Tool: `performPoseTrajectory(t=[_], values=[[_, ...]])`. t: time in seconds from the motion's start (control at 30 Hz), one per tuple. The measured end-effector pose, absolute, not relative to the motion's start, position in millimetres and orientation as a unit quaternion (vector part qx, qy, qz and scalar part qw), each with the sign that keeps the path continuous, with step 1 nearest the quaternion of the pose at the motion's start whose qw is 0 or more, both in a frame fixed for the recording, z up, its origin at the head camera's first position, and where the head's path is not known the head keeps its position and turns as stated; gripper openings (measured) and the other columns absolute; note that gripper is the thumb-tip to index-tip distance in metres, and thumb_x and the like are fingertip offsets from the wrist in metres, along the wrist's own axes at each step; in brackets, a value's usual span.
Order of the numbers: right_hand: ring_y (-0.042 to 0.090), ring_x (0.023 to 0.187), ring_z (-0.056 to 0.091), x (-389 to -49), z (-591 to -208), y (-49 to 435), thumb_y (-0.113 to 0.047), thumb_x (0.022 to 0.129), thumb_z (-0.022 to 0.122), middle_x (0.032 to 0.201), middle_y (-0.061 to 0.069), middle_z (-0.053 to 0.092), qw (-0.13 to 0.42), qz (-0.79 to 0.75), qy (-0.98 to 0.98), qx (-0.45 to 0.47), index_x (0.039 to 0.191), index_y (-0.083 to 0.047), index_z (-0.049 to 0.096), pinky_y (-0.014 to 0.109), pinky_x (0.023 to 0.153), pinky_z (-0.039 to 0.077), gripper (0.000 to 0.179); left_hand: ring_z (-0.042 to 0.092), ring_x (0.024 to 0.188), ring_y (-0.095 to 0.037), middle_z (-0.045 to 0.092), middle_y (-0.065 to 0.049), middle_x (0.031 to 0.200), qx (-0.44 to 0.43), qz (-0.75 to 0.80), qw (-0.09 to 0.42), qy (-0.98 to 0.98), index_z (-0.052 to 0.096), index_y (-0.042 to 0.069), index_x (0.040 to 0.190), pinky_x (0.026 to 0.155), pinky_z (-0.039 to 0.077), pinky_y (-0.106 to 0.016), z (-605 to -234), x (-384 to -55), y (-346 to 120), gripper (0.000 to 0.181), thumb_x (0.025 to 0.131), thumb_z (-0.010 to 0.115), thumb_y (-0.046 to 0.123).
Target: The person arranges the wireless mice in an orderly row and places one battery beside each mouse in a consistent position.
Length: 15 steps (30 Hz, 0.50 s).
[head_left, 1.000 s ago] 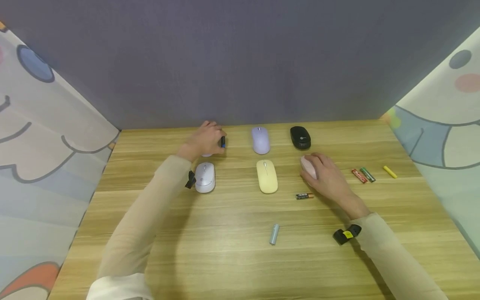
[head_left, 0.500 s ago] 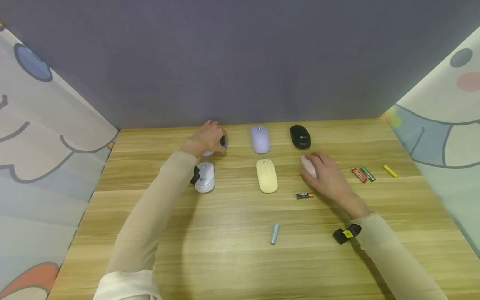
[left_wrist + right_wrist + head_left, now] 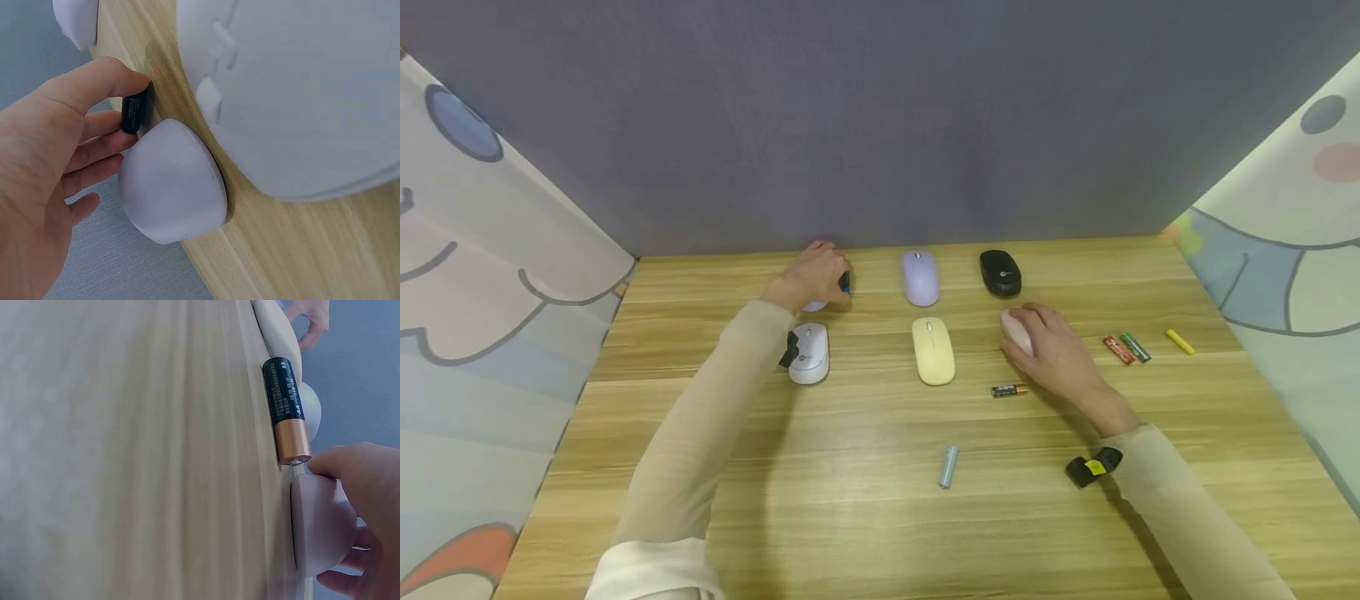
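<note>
At the far left of the table my left hand (image 3: 812, 273) pinches a dark battery (image 3: 134, 112) between thumb and fingers. It holds the battery right beside a pale lilac mouse (image 3: 172, 181), which the hand mostly covers in the head view. Nearer me, by the left wrist, sits a white mouse (image 3: 809, 354). My right hand (image 3: 1058, 346) grips a pale pink mouse (image 3: 1017, 333), thumb on one side and fingers on the other. Close to that thumb lies a black and copper battery (image 3: 284, 394).
A purple mouse (image 3: 921, 279) and a black mouse (image 3: 1001, 273) stand along the back, with a yellow mouse (image 3: 933, 352) in the middle. A light blue battery (image 3: 948, 467) lies in front. Red (image 3: 1118, 350), green (image 3: 1136, 347) and yellow batteries (image 3: 1180, 342) lie at right.
The left wrist and forearm have shifted slightly to the right, while the fingers stay by the lilac mouse with the battery. The right hand stays on the pink mouse.
</note>
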State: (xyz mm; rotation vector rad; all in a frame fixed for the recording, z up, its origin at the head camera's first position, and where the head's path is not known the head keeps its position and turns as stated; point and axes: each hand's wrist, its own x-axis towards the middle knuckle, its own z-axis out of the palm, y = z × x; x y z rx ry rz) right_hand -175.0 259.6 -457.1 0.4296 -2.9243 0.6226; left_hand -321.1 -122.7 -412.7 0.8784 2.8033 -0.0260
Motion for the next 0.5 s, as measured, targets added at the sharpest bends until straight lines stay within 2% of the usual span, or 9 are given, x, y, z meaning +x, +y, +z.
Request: performPoseTrajectory(t=[0.5], values=[[0.049, 0.123, 0.053, -175.1, -458.4, 259.8, -0.028, 0.099, 0.068, 0.143, 0.03, 0.05, 0.059, 0.204, -0.967, 0.142, 0.141, 0.002, 0.055, 0.064, 0.093, 0.051, 0.053, 0.052, 0.131, -0.031, 0.068, -0.012, 0.132, 0.295, -0.029, 0.106, 0.949, 0.072, 0.006, 0.126, 0.125, 0.027, -0.046, -411.7, -319.7, -120.4, 0.05, 0.086, 0.08, 0.036]])
